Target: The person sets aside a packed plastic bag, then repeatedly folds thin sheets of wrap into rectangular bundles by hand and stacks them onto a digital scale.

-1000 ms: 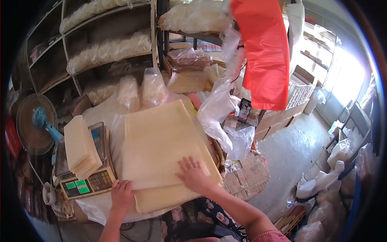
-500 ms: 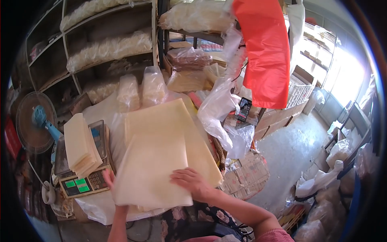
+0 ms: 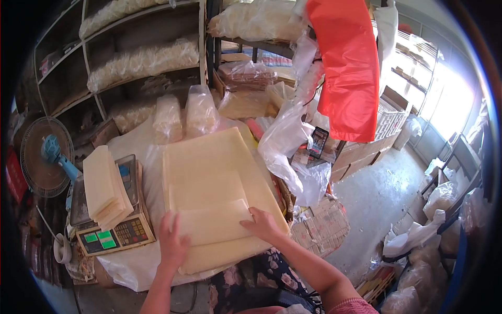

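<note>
A thin, pale yellow sheet lies folded over on itself on a stack of larger pale yellow sheets, its near part turned up and away from me. At the right end of the fold, my right hand pinches the sheet between thumb and fingers. My left hand is at the left end with its fingers apart, touching or nearly touching the sheet's edge. To the left, a bundle of folded sheets rests on a digital scale with green displays.
A fan stands left of the scale. Two plastic-wrapped bundles are at the back of the table. Shelves with bagged goods rise behind. On the right are a hanging red plastic sheet, a phone and flattened cardboard.
The raised sheet has been laid down and folded over. My left hand has come from beside the scale to the fold's left end; my right hand has shifted to its right end.
</note>
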Motion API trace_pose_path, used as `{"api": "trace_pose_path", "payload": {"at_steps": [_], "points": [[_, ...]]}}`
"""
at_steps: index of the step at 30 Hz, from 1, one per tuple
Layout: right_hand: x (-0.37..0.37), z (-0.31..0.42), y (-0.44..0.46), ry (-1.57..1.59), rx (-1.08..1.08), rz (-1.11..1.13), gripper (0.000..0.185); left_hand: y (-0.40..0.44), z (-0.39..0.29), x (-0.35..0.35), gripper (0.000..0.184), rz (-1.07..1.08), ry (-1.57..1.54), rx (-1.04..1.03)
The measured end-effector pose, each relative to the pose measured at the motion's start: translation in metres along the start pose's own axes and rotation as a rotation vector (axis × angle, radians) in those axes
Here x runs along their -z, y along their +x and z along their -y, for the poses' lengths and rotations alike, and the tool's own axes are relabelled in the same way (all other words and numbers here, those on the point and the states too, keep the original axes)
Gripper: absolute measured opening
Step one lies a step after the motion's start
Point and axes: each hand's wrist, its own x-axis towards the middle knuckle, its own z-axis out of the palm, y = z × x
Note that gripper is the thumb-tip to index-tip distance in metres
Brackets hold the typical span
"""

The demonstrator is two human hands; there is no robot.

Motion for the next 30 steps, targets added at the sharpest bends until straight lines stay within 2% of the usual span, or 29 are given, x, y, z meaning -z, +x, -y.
{"api": "trace_pose_path", "payload": {"at_steps": [1, 2, 3, 4, 5, 7, 8, 10, 12, 13, 14, 16, 17, 18, 19, 20, 21, 22, 24, 25, 27, 28, 30], "points": [[0.001, 0.005, 0.001, 0.016, -0.014, -0.004, 0.054, 0.001, -0.007, 0.001, 0.079, 0.0, 0.0, -0.002], [0.001, 0.011, -0.001, 0.016, -0.015, -0.007, 0.054, 0.002, -0.018, 0.003, 0.08, 0.175, 0.058, -0.025], [0.0, 0.02, -0.004, -0.085, 0.024, -0.045, 0.065, 0.002, -0.024, 0.004, 0.083, 0.352, 0.116, -0.048], [0.002, 0.03, -0.007, -0.186, 0.064, -0.082, 0.077, 0.002, -0.022, 0.003, 0.083, 0.352, 0.116, -0.05], [0.006, 0.036, -0.006, -0.185, 0.062, -0.084, 0.077, 0.002, -0.018, 0.0, 0.084, 0.328, 0.134, -0.083], [0.012, 0.045, -0.004, -0.511, 0.535, -0.089, 0.091, 0.003, -0.013, -0.002, 0.084, 0.306, 0.152, -0.115], [0.012, 0.042, -0.004, -0.51, 0.536, -0.089, 0.091, 0.007, -0.011, -0.001, 0.078, 0.273, 0.118, -0.141], [0.015, 0.027, -0.002, -0.573, 0.43, 0.249, 0.084, 0.009, 0.0, -0.004, 0.071, 0.239, 0.085, -0.169], [0.024, 0.009, 0.006, -0.538, 0.516, 0.273, 0.082, 0.011, 0.026, -0.01, 0.054, 0.181, -0.041, -0.242], [0.029, 0.003, 0.008, -0.501, 0.602, 0.298, 0.079, 0.011, 0.035, -0.004, 0.054, 0.182, -0.041, -0.241], [0.037, 0.002, 0.005, -0.5, 0.6, 0.299, 0.079, 0.01, 0.042, 0.006, 0.048, 0.252, -0.099, -0.206], [0.05, 0.004, 0.0, -0.341, 0.608, 0.361, 0.065, 0.011, 0.04, 0.019, 0.043, 0.323, -0.16, -0.175], [0.051, 0.004, 0.001, -0.341, 0.605, 0.361, 0.065, 0.011, 0.037, 0.025, 0.04, 0.329, -0.415, 0.125], [0.05, 0.004, 0.001, -0.189, 0.419, 0.283, 0.056, 0.012, 0.034, 0.027, 0.038, 0.331, -0.663, 0.43], [0.048, 0.005, 0.001, -0.038, 0.234, 0.205, 0.05, 0.017, 0.029, 0.026, 0.038, 0.336, -0.662, 0.433], [0.045, 0.01, 0.005, -0.036, 0.233, 0.207, 0.05, 0.027, 0.021, 0.023, 0.04, 0.189, -0.837, 0.486], [0.041, 0.018, 0.013, -0.079, 0.092, 0.124, 0.047, 0.036, 0.016, 0.019, 0.043, 0.034, -1.008, 0.534], [0.037, 0.024, 0.019, -0.122, -0.047, 0.039, 0.047, 0.044, 0.015, 0.01, 0.043, 0.033, -1.007, 0.534], [0.027, 0.026, 0.028, -0.133, -0.051, -0.025, 0.047, 0.06, 0.016, -0.015, 0.055, -0.119, -0.481, 0.475], [0.023, 0.025, 0.031, -0.146, -0.056, -0.089, 0.048, 0.065, 0.016, -0.023, 0.055, -0.119, -0.482, 0.476], [0.019, 0.024, 0.036, -0.185, -0.05, -0.107, 0.046, 0.073, 0.016, -0.033, 0.066, 0.109, -0.227, 0.167], [0.018, 0.026, 0.038, -0.223, -0.045, -0.125, 0.046, 0.074, 0.013, -0.036, 0.066, 0.112, -0.231, 0.168], [0.019, 0.034, 0.041, -0.293, -0.025, -0.118, 0.05, 0.075, 0.006, -0.038, 0.068, 0.259, -0.034, 0.153]]}}
